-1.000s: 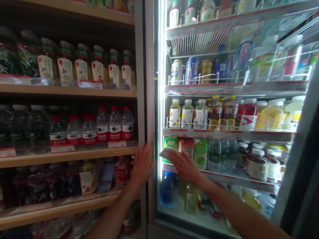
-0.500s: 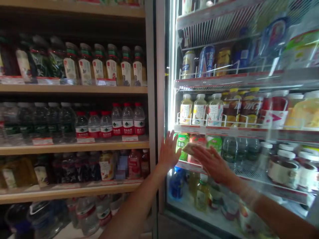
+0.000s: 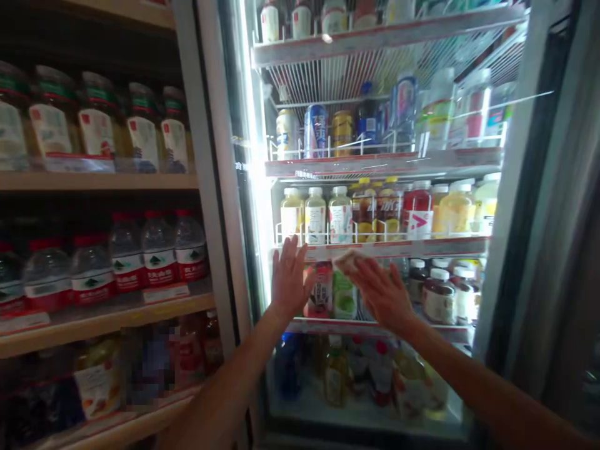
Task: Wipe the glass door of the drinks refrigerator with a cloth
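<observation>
Head view shows 2 hands, 1 holding 1 cloth.

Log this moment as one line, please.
left hand: open, nothing held | right hand: holds pale cloth | place: before lit cooler | behind: bottles, cans | contact with cooler: unclear

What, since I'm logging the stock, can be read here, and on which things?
"V": red-drink bottle
"茶π": white-capped bottle
"冰": yellow-capped bottle
Too small or blurred to read surely: blue can, price tags, red-capped water bottles, remaining labels.
</observation>
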The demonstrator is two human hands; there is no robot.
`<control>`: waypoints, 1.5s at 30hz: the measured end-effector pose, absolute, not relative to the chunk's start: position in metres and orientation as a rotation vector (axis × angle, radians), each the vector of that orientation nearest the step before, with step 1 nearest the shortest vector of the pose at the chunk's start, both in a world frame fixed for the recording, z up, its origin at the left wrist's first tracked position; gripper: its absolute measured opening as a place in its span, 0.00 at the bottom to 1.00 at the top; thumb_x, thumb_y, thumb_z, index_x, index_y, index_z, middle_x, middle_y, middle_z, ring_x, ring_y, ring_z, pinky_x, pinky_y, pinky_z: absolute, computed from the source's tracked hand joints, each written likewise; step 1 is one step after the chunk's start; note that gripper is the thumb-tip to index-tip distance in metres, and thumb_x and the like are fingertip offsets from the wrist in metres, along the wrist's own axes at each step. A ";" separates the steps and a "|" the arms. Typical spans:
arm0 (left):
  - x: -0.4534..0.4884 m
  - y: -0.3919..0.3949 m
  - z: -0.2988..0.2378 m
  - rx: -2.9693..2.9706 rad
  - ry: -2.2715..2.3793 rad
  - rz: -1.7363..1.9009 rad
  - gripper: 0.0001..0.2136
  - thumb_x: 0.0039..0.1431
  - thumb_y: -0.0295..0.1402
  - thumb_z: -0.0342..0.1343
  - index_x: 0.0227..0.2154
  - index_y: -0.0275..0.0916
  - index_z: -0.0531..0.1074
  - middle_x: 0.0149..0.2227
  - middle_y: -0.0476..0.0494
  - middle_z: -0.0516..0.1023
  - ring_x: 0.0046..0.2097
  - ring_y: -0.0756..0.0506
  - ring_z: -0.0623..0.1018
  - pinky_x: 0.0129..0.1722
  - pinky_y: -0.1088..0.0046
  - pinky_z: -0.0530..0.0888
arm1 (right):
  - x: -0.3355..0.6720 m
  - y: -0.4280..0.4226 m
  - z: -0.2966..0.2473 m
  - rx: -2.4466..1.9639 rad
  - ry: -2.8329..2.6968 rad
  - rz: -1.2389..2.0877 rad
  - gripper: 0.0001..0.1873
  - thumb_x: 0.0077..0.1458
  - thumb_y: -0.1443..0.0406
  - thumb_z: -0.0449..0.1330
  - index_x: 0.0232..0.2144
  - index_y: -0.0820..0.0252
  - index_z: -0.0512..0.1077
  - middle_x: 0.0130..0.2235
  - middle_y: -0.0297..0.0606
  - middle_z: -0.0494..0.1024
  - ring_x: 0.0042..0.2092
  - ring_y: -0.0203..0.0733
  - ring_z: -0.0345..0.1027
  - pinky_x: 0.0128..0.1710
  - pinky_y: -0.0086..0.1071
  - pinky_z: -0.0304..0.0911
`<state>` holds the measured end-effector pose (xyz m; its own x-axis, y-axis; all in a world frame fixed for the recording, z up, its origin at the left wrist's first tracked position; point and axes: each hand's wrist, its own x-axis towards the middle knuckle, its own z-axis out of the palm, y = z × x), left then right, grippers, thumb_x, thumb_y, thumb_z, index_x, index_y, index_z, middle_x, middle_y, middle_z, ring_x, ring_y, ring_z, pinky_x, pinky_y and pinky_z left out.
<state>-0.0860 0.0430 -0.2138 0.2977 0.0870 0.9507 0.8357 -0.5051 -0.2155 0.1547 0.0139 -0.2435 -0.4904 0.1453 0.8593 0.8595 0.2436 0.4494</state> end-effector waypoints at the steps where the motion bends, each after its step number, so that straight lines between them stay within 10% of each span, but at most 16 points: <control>1: -0.081 0.046 -0.210 -1.811 -0.824 -1.287 0.26 0.64 0.36 0.46 0.62 0.35 0.51 0.65 0.30 0.54 0.69 0.41 0.44 0.65 0.53 0.50 | 0.159 0.017 -0.228 -0.955 -1.703 -1.284 0.33 0.58 0.68 0.50 0.65 0.53 0.50 0.66 0.37 0.55 0.69 0.40 0.33 0.68 0.48 0.29; 8: -0.060 0.058 -0.196 -1.760 -0.827 -1.348 0.27 0.64 0.36 0.47 0.64 0.41 0.48 0.68 0.40 0.46 0.69 0.42 0.42 0.67 0.55 0.43 | 0.157 0.013 -0.234 -0.977 -1.606 -1.310 0.28 0.56 0.67 0.52 0.60 0.54 0.61 0.64 0.37 0.60 0.69 0.43 0.40 0.68 0.47 0.35; 12: -0.063 0.064 -0.199 -1.696 -0.782 -1.309 0.31 0.63 0.35 0.49 0.66 0.42 0.44 0.68 0.40 0.45 0.69 0.41 0.44 0.67 0.55 0.43 | 0.203 0.006 -0.274 -0.991 -1.615 -1.322 0.33 0.57 0.68 0.51 0.63 0.44 0.52 0.66 0.27 0.56 0.66 0.39 0.48 0.69 0.43 0.35; 20: -0.063 0.068 -0.198 -1.671 -0.767 -1.319 0.33 0.62 0.34 0.50 0.66 0.44 0.41 0.68 0.38 0.45 0.69 0.38 0.46 0.65 0.50 0.47 | 0.240 0.013 -0.241 -1.208 -0.951 -1.126 0.35 0.60 0.68 0.48 0.66 0.48 0.43 0.69 0.39 0.43 0.68 0.53 0.41 0.59 0.56 0.54; 39: -0.064 0.071 -0.199 -1.687 -0.765 -1.351 0.33 0.62 0.35 0.49 0.66 0.48 0.41 0.68 0.40 0.45 0.68 0.37 0.48 0.64 0.48 0.48 | 0.222 0.008 -0.231 -1.073 -1.441 -1.275 0.34 0.59 0.66 0.48 0.65 0.41 0.46 0.67 0.28 0.52 0.66 0.46 0.48 0.62 0.48 0.53; 45: -0.063 0.070 -0.199 -1.686 -0.757 -1.352 0.32 0.63 0.35 0.49 0.66 0.46 0.41 0.68 0.39 0.45 0.68 0.37 0.47 0.65 0.50 0.47 | 0.261 0.016 -0.203 -1.186 -0.924 -1.201 0.35 0.60 0.68 0.46 0.67 0.52 0.40 0.69 0.40 0.40 0.69 0.56 0.37 0.59 0.59 0.52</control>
<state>-0.0626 0.0696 -0.1994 0.2407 -0.0407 0.9698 0.8479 -0.4775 -0.2305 0.2613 0.0163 -0.2029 0.1653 -0.1871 0.9683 0.9840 -0.0355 -0.1748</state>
